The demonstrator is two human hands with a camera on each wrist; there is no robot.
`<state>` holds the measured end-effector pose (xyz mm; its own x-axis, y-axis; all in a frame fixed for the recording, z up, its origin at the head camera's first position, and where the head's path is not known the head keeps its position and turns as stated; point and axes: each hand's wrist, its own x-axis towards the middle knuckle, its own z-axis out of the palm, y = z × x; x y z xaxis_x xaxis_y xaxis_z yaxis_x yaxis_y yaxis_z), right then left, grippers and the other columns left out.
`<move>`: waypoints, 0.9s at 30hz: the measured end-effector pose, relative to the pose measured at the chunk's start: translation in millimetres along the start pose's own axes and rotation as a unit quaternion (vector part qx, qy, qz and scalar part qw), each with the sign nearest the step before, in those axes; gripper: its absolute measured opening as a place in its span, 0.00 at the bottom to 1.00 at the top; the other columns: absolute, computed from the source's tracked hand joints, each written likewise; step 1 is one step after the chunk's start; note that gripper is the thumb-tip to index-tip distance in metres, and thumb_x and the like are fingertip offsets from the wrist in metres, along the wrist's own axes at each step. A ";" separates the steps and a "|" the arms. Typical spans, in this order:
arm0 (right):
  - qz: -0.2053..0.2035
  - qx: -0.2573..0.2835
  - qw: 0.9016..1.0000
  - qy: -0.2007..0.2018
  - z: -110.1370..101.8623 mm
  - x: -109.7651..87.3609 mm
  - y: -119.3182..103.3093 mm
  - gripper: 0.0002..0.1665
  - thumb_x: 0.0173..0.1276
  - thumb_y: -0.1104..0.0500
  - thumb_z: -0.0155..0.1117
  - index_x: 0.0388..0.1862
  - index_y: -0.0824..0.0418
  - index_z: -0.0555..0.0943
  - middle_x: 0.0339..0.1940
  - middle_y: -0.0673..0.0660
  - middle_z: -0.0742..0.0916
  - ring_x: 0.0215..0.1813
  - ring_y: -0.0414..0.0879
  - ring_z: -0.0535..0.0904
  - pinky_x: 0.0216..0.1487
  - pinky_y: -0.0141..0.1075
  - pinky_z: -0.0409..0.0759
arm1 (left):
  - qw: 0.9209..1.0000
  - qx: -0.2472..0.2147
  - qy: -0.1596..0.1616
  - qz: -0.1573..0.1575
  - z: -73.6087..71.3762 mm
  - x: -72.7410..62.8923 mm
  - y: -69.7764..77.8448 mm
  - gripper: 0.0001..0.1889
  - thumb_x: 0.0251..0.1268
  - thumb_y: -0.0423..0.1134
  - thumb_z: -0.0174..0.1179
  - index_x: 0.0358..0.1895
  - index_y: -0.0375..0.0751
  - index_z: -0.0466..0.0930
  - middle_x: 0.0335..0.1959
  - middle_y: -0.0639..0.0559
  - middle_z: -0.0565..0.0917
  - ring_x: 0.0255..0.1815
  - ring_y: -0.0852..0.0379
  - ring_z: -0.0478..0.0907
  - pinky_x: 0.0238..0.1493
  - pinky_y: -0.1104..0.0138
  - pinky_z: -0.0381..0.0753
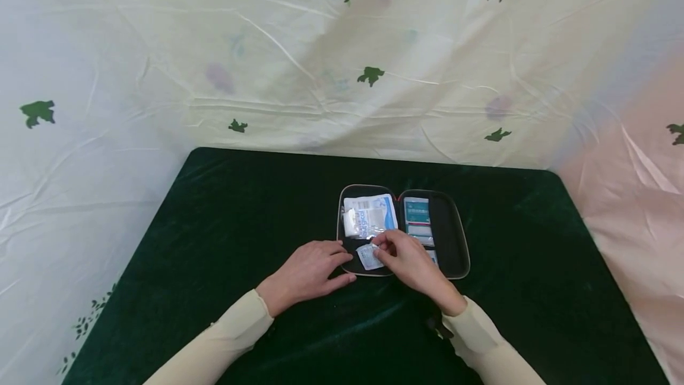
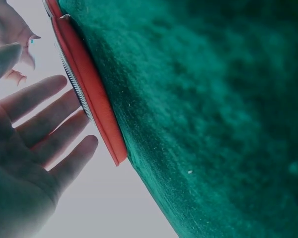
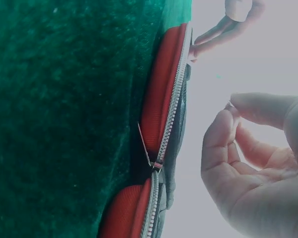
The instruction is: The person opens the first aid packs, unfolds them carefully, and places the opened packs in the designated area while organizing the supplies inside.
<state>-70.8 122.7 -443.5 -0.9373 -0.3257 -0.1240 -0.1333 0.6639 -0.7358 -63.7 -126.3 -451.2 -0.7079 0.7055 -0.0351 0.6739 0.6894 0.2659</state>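
An open zippered case (image 1: 451, 236), red outside and dark inside, lies on the table. Over its left half, my right hand (image 1: 411, 260) pinches the edge of a small white packet (image 1: 367, 256) with printing between thumb and fingertips. My left hand (image 1: 310, 269) rests at the case's left front rim, fingers extended and holding nothing. The left wrist view has those straight fingers (image 2: 64, 163) against the zippered edge (image 2: 74, 82). In the right wrist view, glare hides most of the packet beyond my pinching fingertips.
A white and blue printed packet (image 1: 387, 207) and a white bundle in clear wrap (image 1: 352, 223) lie in the case's left half. Teal and white packets (image 1: 417, 211) sit in the right half. Dark green cloth (image 1: 256, 207) covers the table; pale curtains (image 1: 299, 76) surround it.
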 end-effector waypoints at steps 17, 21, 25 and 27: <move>0.017 0.046 0.994 0.093 -37.6 -31.0 14.9 0.10 0.77 0.55 0.65 0.51 0.58 0.85 0.44 0.53 0.86 0.41 0.46 0.80 0.44 0.37 0.81 | 0.994 0.000 0.091 0.066 -2.4 22.8 9.6 0.21 0.76 0.58 0.59 0.57 0.48 0.87 0.54 0.54 0.87 0.58 0.55 0.82 0.69 0.52 0.74; 0.015 0.061 0.992 0.112 -47.6 -37.6 23.4 0.12 0.79 0.52 0.63 0.53 0.57 0.84 0.46 0.54 0.86 0.43 0.47 0.80 0.48 0.38 0.81 | 0.993 0.007 0.081 0.086 -3.8 35.6 19.5 0.22 0.77 0.58 0.57 0.58 0.48 0.86 0.56 0.53 0.86 0.60 0.55 0.80 0.69 0.53 0.74; 0.022 0.063 0.990 0.126 -55.4 -44.0 32.3 0.14 0.80 0.50 0.62 0.54 0.57 0.83 0.46 0.54 0.86 0.44 0.47 0.80 0.48 0.38 0.81 | 0.993 0.014 0.052 0.103 -4.2 48.6 31.7 0.24 0.78 0.60 0.54 0.62 0.49 0.84 0.62 0.53 0.84 0.65 0.55 0.78 0.71 0.53 0.71; 0.032 0.059 0.989 0.133 -59.0 -47.0 36.9 0.14 0.80 0.51 0.62 0.55 0.57 0.83 0.46 0.55 0.87 0.44 0.48 0.81 0.48 0.38 0.81 | 0.993 0.018 0.033 0.111 -3.4 54.7 38.0 0.25 0.79 0.61 0.52 0.64 0.49 0.83 0.65 0.54 0.82 0.68 0.55 0.76 0.73 0.52 0.70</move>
<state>-50.7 202.2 -425.6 -0.9962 -0.0869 -0.0046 -0.0476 0.5891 -0.8066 -77.6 -62.0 -439.7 -0.5529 0.8290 0.0838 0.8210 0.5249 0.2248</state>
